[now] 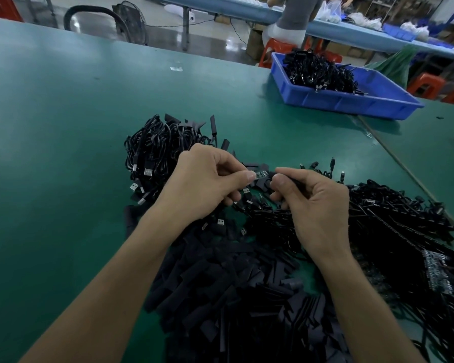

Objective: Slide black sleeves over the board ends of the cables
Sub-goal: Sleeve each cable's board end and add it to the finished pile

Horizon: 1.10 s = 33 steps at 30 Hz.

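My left hand point(207, 182) and my right hand point(315, 200) meet above the middle of the green table point(63, 127). Between their fingertips shows a small circuit board point(262, 175) on a cable end. The left thumb and forefinger pinch its left side. The right hand pinches a black sleeve point(290, 179) at the board's right end; how far the sleeve covers the board is hidden by the fingers. A heap of loose black sleeves point(233, 284) lies under my forearms. Black cables with bare boards point(404, 231) are piled at the right.
A bundle of black USB cables point(157, 153) lies beyond my left hand. A blue bin point(351, 100) holding more cables stands at the far right. Behind the table a person sits on a red stool point(275, 47) at another bench.
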Available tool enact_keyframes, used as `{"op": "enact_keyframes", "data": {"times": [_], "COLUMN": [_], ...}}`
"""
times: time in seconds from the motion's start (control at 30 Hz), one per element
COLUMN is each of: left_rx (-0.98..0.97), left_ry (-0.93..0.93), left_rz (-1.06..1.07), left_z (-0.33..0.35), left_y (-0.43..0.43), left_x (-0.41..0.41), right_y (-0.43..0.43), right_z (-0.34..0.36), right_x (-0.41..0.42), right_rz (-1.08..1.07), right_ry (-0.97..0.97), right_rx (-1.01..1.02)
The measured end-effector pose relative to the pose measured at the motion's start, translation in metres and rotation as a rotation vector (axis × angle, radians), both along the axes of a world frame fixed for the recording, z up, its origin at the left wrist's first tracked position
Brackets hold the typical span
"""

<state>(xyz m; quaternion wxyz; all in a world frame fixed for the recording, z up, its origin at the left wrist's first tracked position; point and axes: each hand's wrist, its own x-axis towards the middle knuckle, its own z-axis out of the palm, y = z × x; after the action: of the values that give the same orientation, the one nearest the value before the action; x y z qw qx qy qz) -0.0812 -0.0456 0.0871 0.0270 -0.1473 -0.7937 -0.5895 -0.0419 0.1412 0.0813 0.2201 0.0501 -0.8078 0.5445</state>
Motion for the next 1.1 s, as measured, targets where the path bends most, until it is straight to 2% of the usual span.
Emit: {"op": "enact_keyframes", "data": {"times": [0.47,0.73,0.93,1.1], "left_rx": [-0.006,0.02,0.061,0.06], "left_ry": [0.007,-0.013,-0.057,-0.087], "left_rz": [0.035,-0.019,-0.061,-0.114], "left_z": [0.0,0.0,0.0,0.0], "left_y": [0.0,0.0,0.0,-0.002], "left_x": [0.001,0.0,-0.002,-0.001], "right_y": [-0.002,-0.003,0.008,0.021], "right_z": [-0.002,-0.002,0.002,0.012], "right_x": [0.001,0.0,-0.004,-0.009], "right_rz": [-0.001,-0.005,0.088,0.265], "right_ry": [-0.007,-0.029,-0.074,-0.154], "right_rx": [0.006,-0.04,-0.045,-0.022]}}
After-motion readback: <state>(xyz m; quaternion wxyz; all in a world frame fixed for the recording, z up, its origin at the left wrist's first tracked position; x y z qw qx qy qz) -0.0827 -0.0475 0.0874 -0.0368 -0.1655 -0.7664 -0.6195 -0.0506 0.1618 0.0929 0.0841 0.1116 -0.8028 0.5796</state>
